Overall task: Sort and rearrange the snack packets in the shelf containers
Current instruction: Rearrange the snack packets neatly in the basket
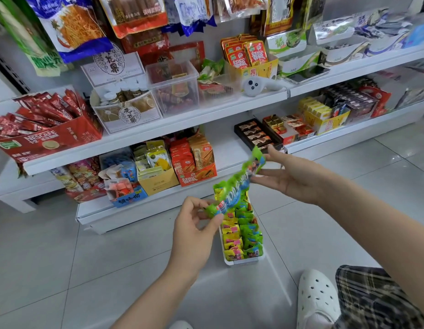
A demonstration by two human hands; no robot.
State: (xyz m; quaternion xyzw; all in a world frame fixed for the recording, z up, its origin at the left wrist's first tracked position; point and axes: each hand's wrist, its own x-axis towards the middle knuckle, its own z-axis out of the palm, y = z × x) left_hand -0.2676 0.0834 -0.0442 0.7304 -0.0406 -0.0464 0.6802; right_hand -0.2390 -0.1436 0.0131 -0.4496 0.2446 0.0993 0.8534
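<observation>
Nearest: a white perforated clog (316, 302) and a plaid trouser leg (372, 300) at the lower right, on the grey tiled floor (63, 269).

Both forearms reach forward over the floor. The left hand (194, 224) pinches the near-left end of a strip of green and blue snack packets (237, 184) between thumb and curled fingertips. The right hand (294, 179) holds the far-right end of the same strip, thumb up, fingers loosely extended under it. The hands are apart, with the strip stretched diagonally between them and raised off the floor.

Directly below the strip: a narrow white container (244, 261) standing on the floor, just in front of the bottom shelf (139, 210). It holds a row of yellow-pink packets (232, 238) on the left and a row of green packets (252, 233) on the right, standing on edge.

Farther: the bottom shelf carries an orange carton (196, 174), a yellow carton (156, 181) and a blue box (128, 200) of packets. The middle shelf (158, 129) holds a red Nescafe box (47, 138) at left and clear tubs (173, 89). Bags hang above at the back
</observation>
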